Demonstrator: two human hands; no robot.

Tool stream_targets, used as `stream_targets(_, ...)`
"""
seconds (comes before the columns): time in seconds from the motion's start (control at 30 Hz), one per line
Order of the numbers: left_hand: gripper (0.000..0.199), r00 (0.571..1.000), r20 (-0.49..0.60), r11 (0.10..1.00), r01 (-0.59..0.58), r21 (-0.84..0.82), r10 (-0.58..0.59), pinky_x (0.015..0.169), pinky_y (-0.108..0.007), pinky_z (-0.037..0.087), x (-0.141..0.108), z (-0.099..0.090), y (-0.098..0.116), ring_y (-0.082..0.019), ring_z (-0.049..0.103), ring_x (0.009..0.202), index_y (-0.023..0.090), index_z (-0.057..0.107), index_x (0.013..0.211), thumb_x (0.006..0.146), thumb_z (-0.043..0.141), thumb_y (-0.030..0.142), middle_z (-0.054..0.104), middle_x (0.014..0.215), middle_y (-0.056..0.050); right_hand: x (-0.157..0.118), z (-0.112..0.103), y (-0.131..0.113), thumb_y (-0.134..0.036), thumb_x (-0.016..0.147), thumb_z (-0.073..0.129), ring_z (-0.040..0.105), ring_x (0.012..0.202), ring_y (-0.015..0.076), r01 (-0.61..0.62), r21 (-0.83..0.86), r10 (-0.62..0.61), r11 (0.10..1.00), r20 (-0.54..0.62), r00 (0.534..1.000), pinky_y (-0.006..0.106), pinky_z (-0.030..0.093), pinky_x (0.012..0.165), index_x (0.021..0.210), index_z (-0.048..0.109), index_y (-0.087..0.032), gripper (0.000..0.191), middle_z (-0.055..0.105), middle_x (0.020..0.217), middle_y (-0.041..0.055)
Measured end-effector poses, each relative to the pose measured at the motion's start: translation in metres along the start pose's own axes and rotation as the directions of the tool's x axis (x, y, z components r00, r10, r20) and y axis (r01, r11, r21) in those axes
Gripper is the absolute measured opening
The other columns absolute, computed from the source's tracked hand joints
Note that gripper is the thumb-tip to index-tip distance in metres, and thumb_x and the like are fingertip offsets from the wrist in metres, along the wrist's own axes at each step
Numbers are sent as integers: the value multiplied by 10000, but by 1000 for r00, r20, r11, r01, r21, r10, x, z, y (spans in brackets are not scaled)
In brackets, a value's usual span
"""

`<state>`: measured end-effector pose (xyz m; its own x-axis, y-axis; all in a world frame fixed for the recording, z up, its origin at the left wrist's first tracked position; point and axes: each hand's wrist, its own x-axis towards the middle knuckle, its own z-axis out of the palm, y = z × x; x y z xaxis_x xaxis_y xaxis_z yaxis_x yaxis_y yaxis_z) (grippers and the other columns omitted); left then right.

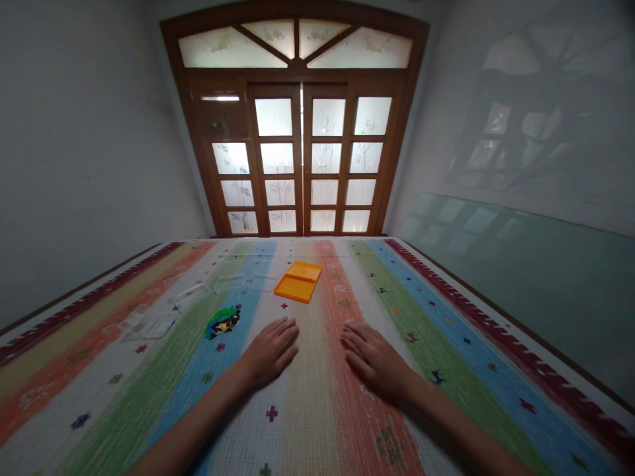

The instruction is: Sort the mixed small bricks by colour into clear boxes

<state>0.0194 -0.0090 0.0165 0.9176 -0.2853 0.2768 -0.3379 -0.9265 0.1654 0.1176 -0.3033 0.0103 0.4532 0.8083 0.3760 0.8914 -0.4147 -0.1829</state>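
My left hand [272, 352] lies palm down with its fingers stretched out and nothing in it. Across from it, my right hand [370, 357] also lies flat, its fingers extended and holding nothing. Ahead of both hands is an orange plastic case [298, 282], opened out flat like a book; neither hand touches it. To the left of my left hand sits a small heap of green, blue, dark and yellowish pieces [223, 322], too small to make out one by one.
Several clear plastic trays or boxes [157, 326] stand at the left of the table. A striped, patterned cloth [307, 396] covers the table. Beyond its far edge are wooden doors with glass panes [302, 158]. A pale green glass panel [520, 264] borders the right side.
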Motion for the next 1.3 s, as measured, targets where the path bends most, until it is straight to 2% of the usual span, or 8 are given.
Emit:
stream_targets(0.1, 400, 999, -1, 999, -35, -9, 35, 1147, -498, 428, 2, -1, 3, -286, 513, 1375, 157, 596, 1309, 993, 455, 357, 594, 1432, -149, -2, 5, -3, -314, 1007, 444, 463, 1369, 285, -31, -5, 31, 1000, 64, 997, 488, 374, 1150, 1333, 601, -134, 404, 535, 1459, 165)
stream_targets(0.23, 472, 1000, -3, 999, -11, -51, 11, 1159, -504, 413, -4, 2, 4, -285, 481, 1405, 174, 558, 1381, 993, 461, 424, 563, 1469, -135, 1, 11, -3, -422, 1040, 411, 368, 1452, 276, -66, 20, 63, 998, 135, 989, 498, 285, 1209, 1444, 531, -149, 503, 445, 1545, 147)
stream_targets(0.47, 575, 999, 48, 993, 7, -114, -1, 1207, -518, 328, -13, 8, 0, -282, 378, 1471, 222, 440, 1499, 990, 460, 487, 442, 1560, -114, 9, 25, -4, -498, 1057, 343, 258, 1503, 296, -126, 59, 113, 990, 185, 976, 544, 260, 1216, 1531, 424, -169, 584, 340, 1603, 131)
stream_targets(0.63, 620, 992, 123, 993, 23, -113, -9, 1217, -542, 290, -10, 5, 2, -302, 312, 1499, 212, 390, 1527, 990, 441, 517, 379, 1594, -126, 4, 29, -5, -480, 1046, 402, 265, 1501, 297, -63, 42, 56, 997, 161, 985, 556, 268, 1210, 1534, 424, -222, 553, 342, 1606, 112)
stream_targets(0.83, 616, 995, 101, 995, -9, -102, 20, 1222, -570, 248, -11, 8, 0, -303, 302, 1501, 254, 355, 1541, 987, 470, 497, 357, 1601, -117, 3, 27, -7, -418, 1039, 432, 294, 1490, 298, -33, 54, 25, 998, 131, 991, 549, 285, 1206, 1518, 451, -216, 520, 366, 1593, 118)
stream_targets(1.0, 658, 988, 153, 995, -11, -98, 26, 1226, -565, 236, -15, 4, 0, -306, 259, 1513, 240, 298, 1562, 987, 463, 513, 317, 1615, -126, 4, 21, -10, -427, 1037, 433, 281, 1494, 305, -33, 53, 24, 998, 161, 987, 551, 273, 1210, 1523, 442, -194, 539, 339, 1604, 125)
stream_targets(1.3, 660, 989, 146, 994, -19, -104, 34, 1230, -556, 228, -16, 1, 1, -297, 255, 1516, 275, 302, 1559, 977, 481, 530, 309, 1621, -114, 4, 26, -7, -452, 1037, 439, 247, 1508, 288, -34, 61, 24, 998, 161, 987, 550, 239, 1222, 1535, 419, -240, 542, 319, 1616, 100)
